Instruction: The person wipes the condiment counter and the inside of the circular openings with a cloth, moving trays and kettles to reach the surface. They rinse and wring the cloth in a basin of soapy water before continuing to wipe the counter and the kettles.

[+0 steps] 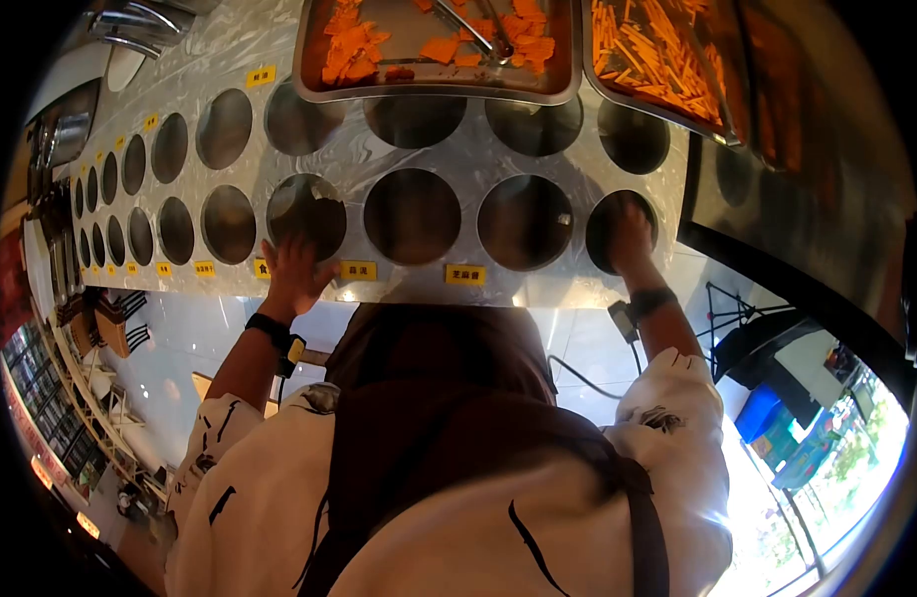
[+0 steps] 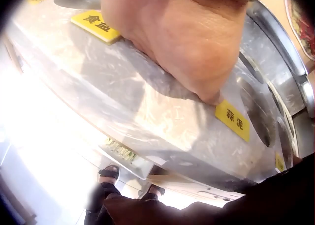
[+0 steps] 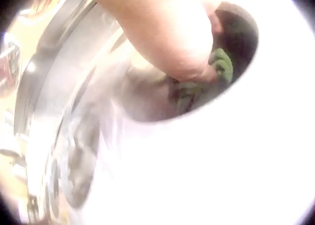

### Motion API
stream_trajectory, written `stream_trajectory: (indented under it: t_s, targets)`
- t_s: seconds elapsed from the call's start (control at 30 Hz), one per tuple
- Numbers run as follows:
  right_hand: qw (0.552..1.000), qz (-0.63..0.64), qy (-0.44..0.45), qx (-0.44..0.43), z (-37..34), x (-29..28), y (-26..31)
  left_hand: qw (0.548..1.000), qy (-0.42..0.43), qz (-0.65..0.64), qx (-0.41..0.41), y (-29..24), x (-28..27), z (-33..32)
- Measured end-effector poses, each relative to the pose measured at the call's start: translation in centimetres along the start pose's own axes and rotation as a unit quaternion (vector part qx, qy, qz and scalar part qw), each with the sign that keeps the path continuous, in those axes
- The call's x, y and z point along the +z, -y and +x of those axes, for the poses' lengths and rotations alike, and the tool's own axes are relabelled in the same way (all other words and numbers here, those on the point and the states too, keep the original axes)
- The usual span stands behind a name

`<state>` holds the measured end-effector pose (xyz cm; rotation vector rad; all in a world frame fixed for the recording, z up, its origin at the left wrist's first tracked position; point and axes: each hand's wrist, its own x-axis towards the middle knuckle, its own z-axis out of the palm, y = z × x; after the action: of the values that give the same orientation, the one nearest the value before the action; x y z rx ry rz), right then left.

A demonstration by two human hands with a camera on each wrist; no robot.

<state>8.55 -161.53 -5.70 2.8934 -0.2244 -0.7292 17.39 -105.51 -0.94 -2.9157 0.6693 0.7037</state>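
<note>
In the head view the left hand rests on the front edge of the metal counter, fingers spread at the rim of a round hole. The left wrist view shows that hand between two yellow labels. The right hand reaches into the front hole at the far right. Up close in the right wrist view, the right hand's thumb and fingers pinch a green cloth-like thing inside the dark hole; its lower part is hidden.
Behind the holes stand a tray of orange slices with tongs and a tray of orange strips. A dark-edged panel borders the counter at right. Two rows of round holes run leftward.
</note>
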Motion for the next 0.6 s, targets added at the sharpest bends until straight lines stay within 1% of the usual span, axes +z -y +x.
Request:
stream_trajectory:
  t_s: [0.03, 0.1, 0.13, 0.2, 0.23, 0.3, 0.33, 0.37, 0.4, 0.43, 0.47, 0.53, 0.6]
  targets:
    - [1.0, -0.001, 0.002, -0.006, -0.3, 0.0, 0.1, 1.0, 0.003, -0.001, -0.005, -0.1, -0.1, 0.1]
    - [0.993, -0.02, 0.077, -0.085, -0.7, 0.3, 0.3, 1.0, 0.012, 0.02, -0.007, -0.2, -0.3, 0.1]
    - [0.993, -0.019, 0.079, -0.087, -0.5, 0.8, 0.1, 1.0, 0.015, 0.021, -0.008, -0.3, -0.5, 0.0]
    - [0.992, 0.045, 0.111, -0.047, 0.1, 1.9, -0.4, 1.0, 0.016, 0.007, -0.002, -0.4, -0.9, 0.2]
    - [0.991, 0.049, 0.117, -0.042, 0.4, 2.0, -0.3, 1.0, 0.021, 0.009, 0.005, -0.4, -1.0, 0.3]
    - [0.973, -0.003, 0.187, -0.133, 1.6, 1.5, 0.0, 1.0, 0.026, 0.007, 0.0, -0.5, -1.0, 0.2]
    - [0.968, 0.075, 0.18, -0.156, 1.5, -0.3, -0.1, 1.0, 0.027, 0.006, -0.001, -0.3, -0.9, 0.4]
    - [0.967, 0.074, 0.182, -0.16, 1.3, 0.5, -0.4, 1.0, 0.015, 0.019, 0.006, -0.1, -0.6, 0.4]
    - [0.965, 0.143, 0.117, -0.185, 0.8, 0.9, -0.6, 0.999, 0.005, 0.032, 0.012, -0.1, -0.5, 0.1]
    - [0.953, 0.212, 0.052, -0.208, 0.7, 1.3, -0.8, 1.0, 0.009, 0.029, 0.007, -0.1, -0.4, 0.0]
    - [0.953, 0.209, 0.055, -0.214, 1.3, 1.7, -0.7, 1.0, -0.003, 0.016, 0.013, 0.0, -0.3, 0.0]
    - [0.946, 0.198, 0.161, -0.2, 2.3, 0.2, 0.6, 0.999, -0.024, 0.007, 0.028, 0.0, -0.3, 0.1]
    - [0.95, 0.13, 0.217, -0.184, 3.0, -0.7, 1.8, 1.0, -0.01, -0.001, 0.019, -0.3, -0.5, 0.2]
